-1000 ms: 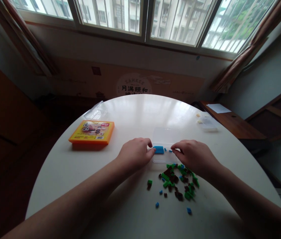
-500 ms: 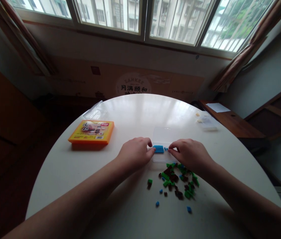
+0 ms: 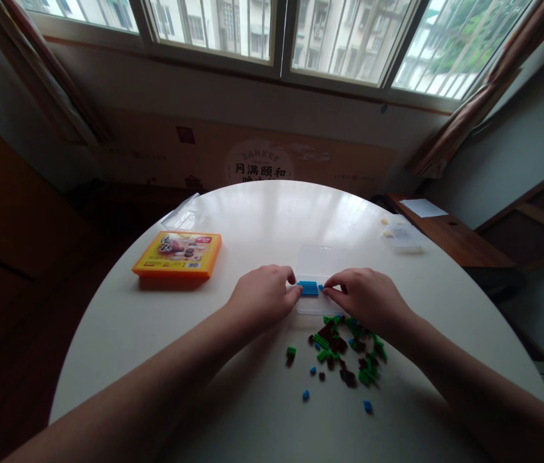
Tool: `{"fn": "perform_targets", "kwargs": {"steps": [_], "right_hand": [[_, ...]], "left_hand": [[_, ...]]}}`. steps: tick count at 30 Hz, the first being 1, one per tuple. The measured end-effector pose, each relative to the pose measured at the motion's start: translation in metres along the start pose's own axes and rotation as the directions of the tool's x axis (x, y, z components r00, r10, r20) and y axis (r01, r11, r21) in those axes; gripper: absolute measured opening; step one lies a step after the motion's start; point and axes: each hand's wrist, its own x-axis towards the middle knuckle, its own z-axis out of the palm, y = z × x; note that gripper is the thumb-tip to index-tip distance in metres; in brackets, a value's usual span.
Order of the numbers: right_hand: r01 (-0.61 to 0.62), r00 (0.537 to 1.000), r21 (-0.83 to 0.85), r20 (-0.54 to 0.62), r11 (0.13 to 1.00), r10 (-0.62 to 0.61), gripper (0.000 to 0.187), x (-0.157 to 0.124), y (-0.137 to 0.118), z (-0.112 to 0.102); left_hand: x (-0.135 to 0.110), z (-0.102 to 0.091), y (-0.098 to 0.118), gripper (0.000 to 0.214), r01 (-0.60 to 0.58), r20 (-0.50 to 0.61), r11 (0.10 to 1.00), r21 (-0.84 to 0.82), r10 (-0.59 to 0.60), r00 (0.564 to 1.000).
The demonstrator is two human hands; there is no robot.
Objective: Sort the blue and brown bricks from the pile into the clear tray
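A small blue block assembly (image 3: 307,288) sits on a clear plastic tray (image 3: 317,260) in the middle of the round white table (image 3: 262,218). My left hand (image 3: 261,298) is curled, its fingertips pressed against the assembly's left edge. My right hand (image 3: 367,299) is curled too, pinching a tiny blue brick (image 3: 321,288) right at the assembly's right edge. A loose heap of green, brown and blue bricks (image 3: 344,350) lies just in front of my right hand.
An orange box (image 3: 178,253) lies at the left of the table, with a clear plastic bag (image 3: 186,215) behind it. A small clear container (image 3: 401,236) stands near the right edge. Stray blue bricks (image 3: 305,395) lie nearer to me. Beyond the table are a window and curtains.
My right hand has slid left, carrying the tiny blue brick up to the right edge of the blue assembly. My left hand has stayed in place.
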Motion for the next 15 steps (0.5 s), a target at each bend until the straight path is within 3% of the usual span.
{"fn": "perform_targets", "kwargs": {"steps": [15], "right_hand": [[0.003,0.999,0.011,-0.033,1.0,-0.003,0.02,-0.0008,-0.0046,0.0017]], "left_hand": [[0.0001,0.0006,-0.0004,0.031,0.001,-0.005,1.0,0.008,-0.001,1.0]]}}
